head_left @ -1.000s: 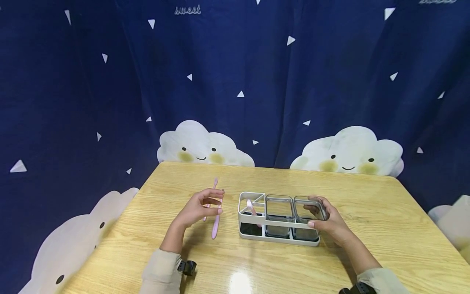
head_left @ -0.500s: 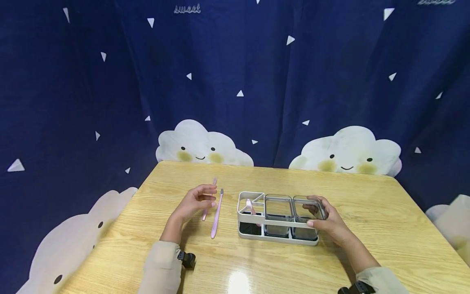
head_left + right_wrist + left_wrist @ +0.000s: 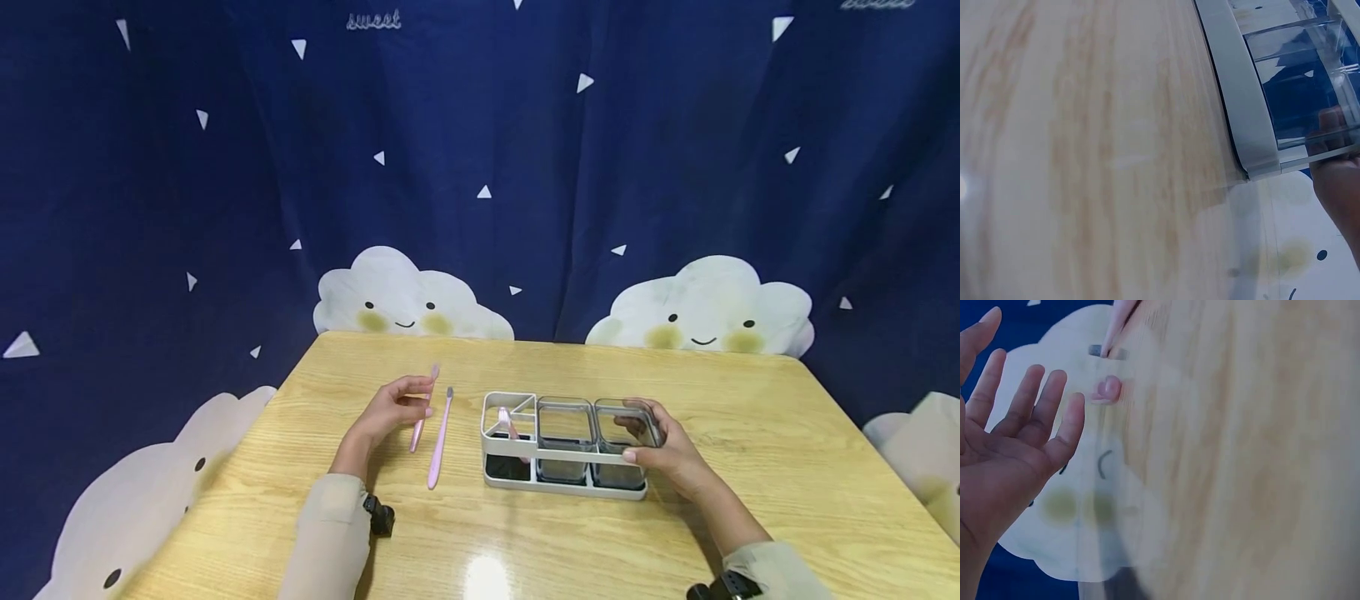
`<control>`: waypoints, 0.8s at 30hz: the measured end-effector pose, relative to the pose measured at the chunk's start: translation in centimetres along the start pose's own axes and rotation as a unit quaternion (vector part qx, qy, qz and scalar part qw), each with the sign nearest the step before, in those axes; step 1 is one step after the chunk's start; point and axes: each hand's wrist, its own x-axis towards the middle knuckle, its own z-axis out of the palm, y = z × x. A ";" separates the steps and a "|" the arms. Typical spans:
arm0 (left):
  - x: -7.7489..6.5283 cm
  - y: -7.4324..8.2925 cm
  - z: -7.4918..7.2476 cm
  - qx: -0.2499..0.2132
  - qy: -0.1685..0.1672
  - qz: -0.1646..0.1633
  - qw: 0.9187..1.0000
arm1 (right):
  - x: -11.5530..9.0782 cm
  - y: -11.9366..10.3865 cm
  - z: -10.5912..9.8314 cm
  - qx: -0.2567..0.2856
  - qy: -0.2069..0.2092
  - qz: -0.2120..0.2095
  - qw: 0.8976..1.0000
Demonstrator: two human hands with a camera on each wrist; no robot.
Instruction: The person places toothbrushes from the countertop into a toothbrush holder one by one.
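Observation:
In the head view two pink toothbrushes lie on the table at the left. My left hand is over the left toothbrush, its thumb and fingers close beside the handle and hiding part of it. The right toothbrush lies a little apart from that hand. In the left wrist view the fingers are spread and hold nothing. My right hand grips the right end of a white toothbrush holder, thumb on the front rail, fingers behind the right clear cup. A pink toothbrush stands tilted in the holder's left section.
A second clear cup sits in the holder's middle section. Everything rests on a wooden table, with a dark blue curtain printed with clouds behind its far edge.
My left hand has moved left, from the right toothbrush to the left one. My right hand stays on the holder. The head view has shifted slightly.

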 end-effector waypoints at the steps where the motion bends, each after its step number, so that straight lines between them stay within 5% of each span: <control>1: 0.0 0.1 0.0 0.000 0.000 -0.002 1.000 | 0.0 0.0 0.0 0.001 -0.001 -0.002 1.000; 5: 0.2 0.3 -0.2 -0.006 0.004 -0.021 1.000 | 0.0 0.1 -0.1 0.007 -0.003 -0.004 1.000; 12: 2.3 -2.7 -1.3 0.008 0.028 -0.042 0.999 | 0.2 0.0 0.0 0.001 0.000 0.008 1.000; 18: 2.6 -3.1 -1.8 0.010 0.035 -0.053 0.998 | 0.2 0.0 0.0 -0.003 0.001 0.011 1.000; 24: 2.9 -3.4 -1.9 0.072 0.038 -0.069 0.994 | 0.1 0.0 -0.1 -0.009 0.006 0.010 1.000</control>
